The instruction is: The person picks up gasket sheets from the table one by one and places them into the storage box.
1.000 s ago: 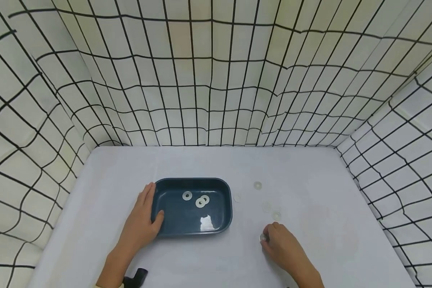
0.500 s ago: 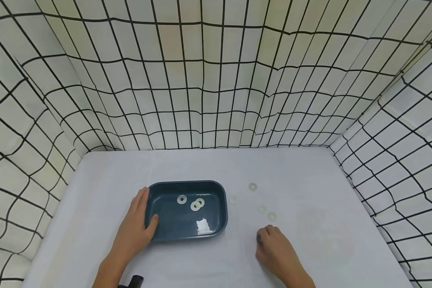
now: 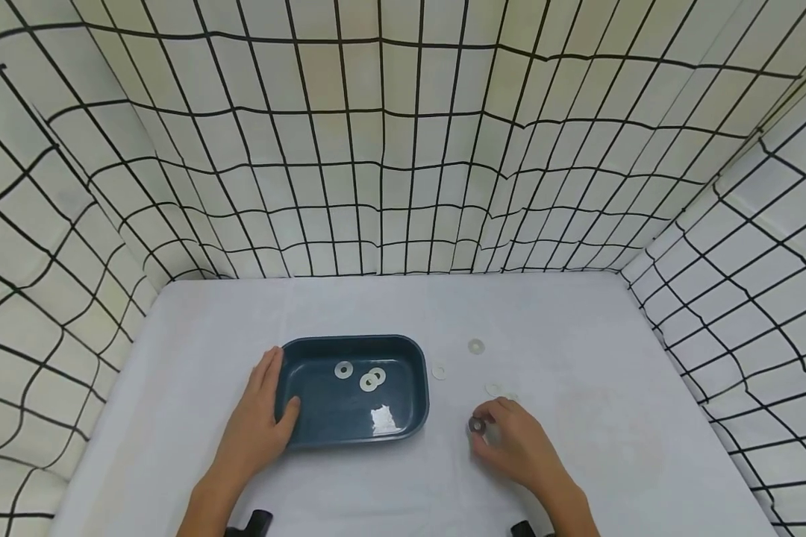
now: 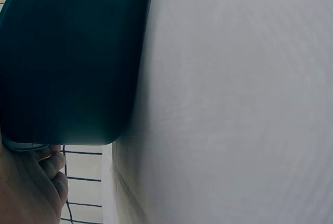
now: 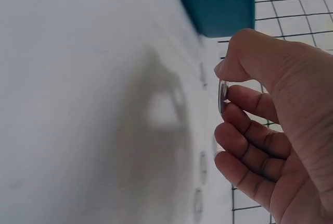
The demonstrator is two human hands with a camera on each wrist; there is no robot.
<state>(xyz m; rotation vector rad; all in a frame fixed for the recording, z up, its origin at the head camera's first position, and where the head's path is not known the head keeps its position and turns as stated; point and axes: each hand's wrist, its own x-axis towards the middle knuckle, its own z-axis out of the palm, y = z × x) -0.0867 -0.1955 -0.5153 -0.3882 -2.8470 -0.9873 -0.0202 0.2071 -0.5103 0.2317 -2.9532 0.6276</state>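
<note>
Two bare forearms enter from the bottom edge of the head view, ending in a bare left hand (image 3: 258, 425) and a bare right hand (image 3: 517, 447). No sleeves, rings or gloves show. Small black devices sit at both wrists, cut off by the lower edge.
</note>
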